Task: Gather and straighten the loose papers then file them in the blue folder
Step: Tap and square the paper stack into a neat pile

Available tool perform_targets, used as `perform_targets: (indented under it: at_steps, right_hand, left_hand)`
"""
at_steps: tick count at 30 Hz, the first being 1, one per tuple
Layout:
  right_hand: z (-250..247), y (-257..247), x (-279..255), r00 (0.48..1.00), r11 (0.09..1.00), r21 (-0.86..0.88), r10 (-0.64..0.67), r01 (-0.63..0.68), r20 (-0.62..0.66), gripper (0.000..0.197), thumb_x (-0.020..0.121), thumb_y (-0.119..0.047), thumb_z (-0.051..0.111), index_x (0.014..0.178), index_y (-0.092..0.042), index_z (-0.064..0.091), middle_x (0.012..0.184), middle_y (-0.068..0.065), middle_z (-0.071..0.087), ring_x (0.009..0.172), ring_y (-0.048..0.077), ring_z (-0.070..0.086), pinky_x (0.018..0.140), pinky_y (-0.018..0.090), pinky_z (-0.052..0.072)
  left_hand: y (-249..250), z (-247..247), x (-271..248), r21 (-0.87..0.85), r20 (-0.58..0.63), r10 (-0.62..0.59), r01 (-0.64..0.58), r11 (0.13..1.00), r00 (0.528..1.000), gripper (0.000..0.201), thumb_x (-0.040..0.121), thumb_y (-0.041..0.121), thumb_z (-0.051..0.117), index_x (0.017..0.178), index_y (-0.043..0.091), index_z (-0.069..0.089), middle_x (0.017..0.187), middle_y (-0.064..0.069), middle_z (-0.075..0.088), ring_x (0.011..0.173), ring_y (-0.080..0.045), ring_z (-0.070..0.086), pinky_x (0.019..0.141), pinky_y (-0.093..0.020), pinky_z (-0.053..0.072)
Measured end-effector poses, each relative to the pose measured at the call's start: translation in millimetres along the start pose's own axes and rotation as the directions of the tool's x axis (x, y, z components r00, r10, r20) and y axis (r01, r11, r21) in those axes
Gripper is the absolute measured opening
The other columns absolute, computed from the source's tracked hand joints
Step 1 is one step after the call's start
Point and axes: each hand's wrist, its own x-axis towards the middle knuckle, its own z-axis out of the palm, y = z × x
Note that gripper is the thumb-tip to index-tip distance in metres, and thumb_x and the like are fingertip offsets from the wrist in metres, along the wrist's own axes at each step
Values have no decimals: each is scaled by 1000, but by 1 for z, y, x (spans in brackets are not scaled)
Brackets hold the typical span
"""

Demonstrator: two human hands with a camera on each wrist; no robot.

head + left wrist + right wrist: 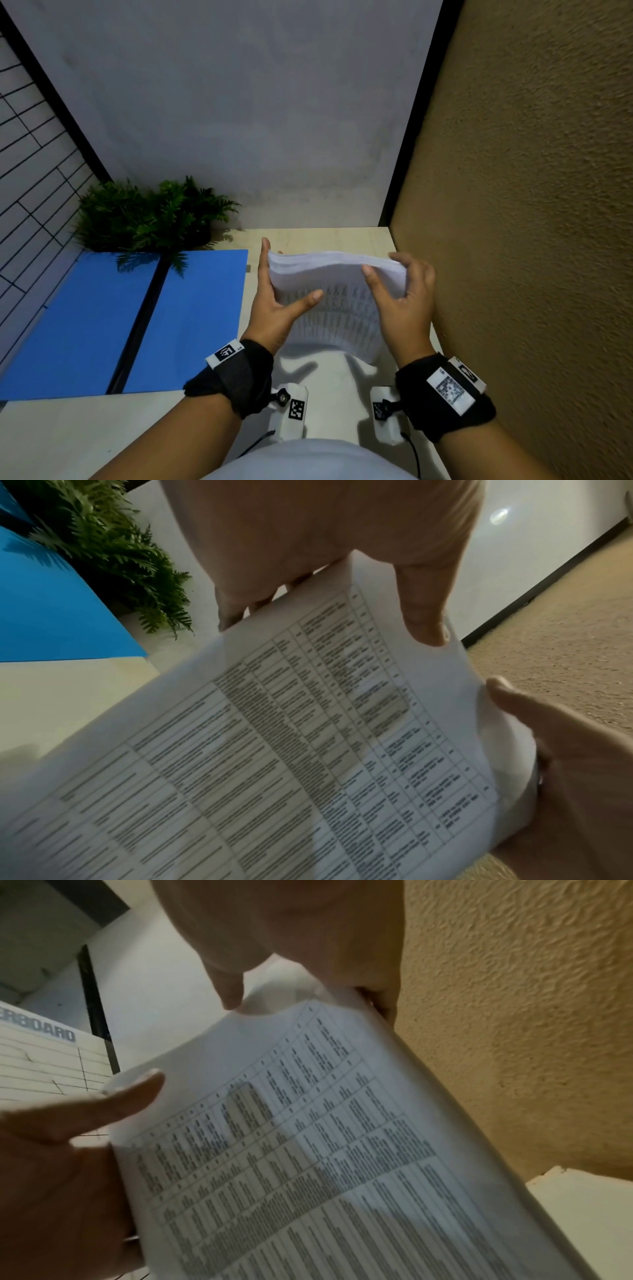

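A thick stack of white printed papers [337, 301] stands on its lower edge over the pale table [102, 438], its top edge bowed. My left hand [274, 298] grips the stack's left side, thumb on the printed face and fingers behind. On the right side my right hand [400, 291] grips it the same way. The left wrist view shows the papers [274, 750] with a table of text, and my left thumb [428, 615] pressed near their top edge. The blue folder [85, 325] lies open and flat to the left, with nothing on it.
A green fern plant [147, 216] sits behind the folder, its fronds hanging over the far edge. A rough brown wall [531, 240] runs close along the right of the table. A gridded white panel [30, 154] stands at the left.
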Motion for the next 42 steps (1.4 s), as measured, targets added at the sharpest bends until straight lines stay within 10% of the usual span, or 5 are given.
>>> perform_targets:
  at_steps: [10, 18, 25, 33, 42]
  right_hand:
    - [-2, 1, 4, 992, 987, 123, 96, -106, 84, 85, 72, -33, 84, 139, -39, 31, 127, -25, 43, 118, -8, 45, 99, 14, 40]
    - [7, 39, 7, 798, 785, 192, 527, -589, 292, 51, 66, -3, 85, 109, -17, 61, 111, 7, 68, 110, 28, 62, 99, 52, 50]
    - [2, 41, 16, 849, 808, 273, 459, -522, 263, 30, 71, 3, 80, 91, -17, 70, 96, 7, 74, 106, 37, 65, 95, 59, 51]
    - [-4, 19, -6, 951, 904, 298, 283, -307, 120, 99, 56, -28, 93, 136, -41, 35, 129, -8, 53, 119, 8, 54, 96, 34, 50]
    - [-6, 1, -13, 978, 926, 324, 159, -195, 135, 73, 73, -39, 77, 137, -31, 45, 124, -16, 59, 114, -4, 58, 101, 38, 52]
  left_hand:
    - [-47, -12, 8, 18, 2, -267, 267, 964, 964, 91, 64, 13, 90, 141, 24, 41, 130, -2, 63, 122, -20, 60, 87, -26, 57]
    - [-65, -11, 15, 111, -33, -375, 377, 920, 926, 55, 85, 7, 74, 135, 14, 50, 129, -8, 63, 123, -28, 57, 103, -40, 48]
    - [-34, -12, 18, 123, -69, -289, 295, 948, 955, 40, 93, 8, 63, 132, 15, 52, 124, -7, 65, 117, -25, 60, 104, -47, 48]
    - [7, -3, 9, -13, -29, -102, 101, 995, 994, 73, 59, 52, 83, 122, 25, 55, 118, 0, 68, 109, -16, 65, 94, -36, 54]
    - [18, 2, 6, -62, -79, 3, -8, 998, 997, 91, 59, 76, 73, 138, 40, 45, 137, 2, 56, 122, -15, 59, 97, -34, 54]
